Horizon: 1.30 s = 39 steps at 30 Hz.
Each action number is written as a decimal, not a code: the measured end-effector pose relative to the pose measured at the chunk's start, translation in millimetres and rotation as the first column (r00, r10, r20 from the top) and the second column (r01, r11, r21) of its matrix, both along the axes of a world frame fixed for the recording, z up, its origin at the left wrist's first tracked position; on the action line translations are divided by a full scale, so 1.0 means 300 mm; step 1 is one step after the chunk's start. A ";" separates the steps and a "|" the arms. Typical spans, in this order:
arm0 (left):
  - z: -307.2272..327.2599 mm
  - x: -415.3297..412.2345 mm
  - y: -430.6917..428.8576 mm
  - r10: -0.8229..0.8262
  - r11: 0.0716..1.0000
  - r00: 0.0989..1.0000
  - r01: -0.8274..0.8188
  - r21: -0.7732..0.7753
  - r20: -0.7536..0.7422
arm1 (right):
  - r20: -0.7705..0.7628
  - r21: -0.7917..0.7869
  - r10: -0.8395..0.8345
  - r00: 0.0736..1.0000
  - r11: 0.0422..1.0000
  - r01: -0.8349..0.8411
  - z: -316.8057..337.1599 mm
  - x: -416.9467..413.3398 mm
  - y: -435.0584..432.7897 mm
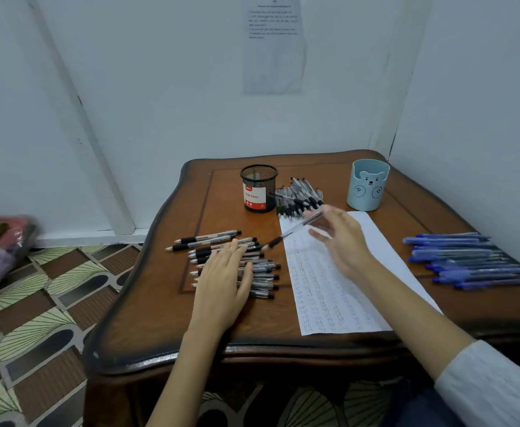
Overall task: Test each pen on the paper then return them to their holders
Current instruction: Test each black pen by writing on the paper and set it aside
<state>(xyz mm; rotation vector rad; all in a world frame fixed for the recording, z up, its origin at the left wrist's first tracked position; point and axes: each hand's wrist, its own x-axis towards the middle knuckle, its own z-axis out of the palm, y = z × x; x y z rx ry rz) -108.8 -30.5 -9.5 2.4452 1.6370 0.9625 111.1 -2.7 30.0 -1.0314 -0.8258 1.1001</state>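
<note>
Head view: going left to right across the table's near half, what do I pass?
A pile of black pens under the left hand, then the written-on paper, then a row of blue pens.

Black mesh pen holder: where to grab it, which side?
Wrap the round wall of the mesh holder at mid height, coming from its left. It stands upright, with bare table on that side, while a pile of black pens crowds its right.

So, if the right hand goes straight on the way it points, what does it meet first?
Probably the black pens heaped behind the paper; the right hand looks raised, so depth is unclear.
</note>
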 end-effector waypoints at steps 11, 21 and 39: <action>0.020 0.136 -0.043 -0.159 0.987 0.986 0.159 -0.012 -0.046 | -0.538 -0.093 -0.051 0.841 0.996 0.000 0.059 0.195 -0.040; 0.008 0.336 -0.062 -0.338 0.939 0.931 0.323 -0.120 -0.138 | -0.436 -0.250 0.056 0.898 0.951 -0.181 0.043 0.296 -0.164; -0.030 0.362 -0.065 -0.353 0.909 0.934 0.330 -0.254 -0.052 | 0.209 -0.157 -0.030 0.978 0.986 0.064 -0.093 0.248 -0.225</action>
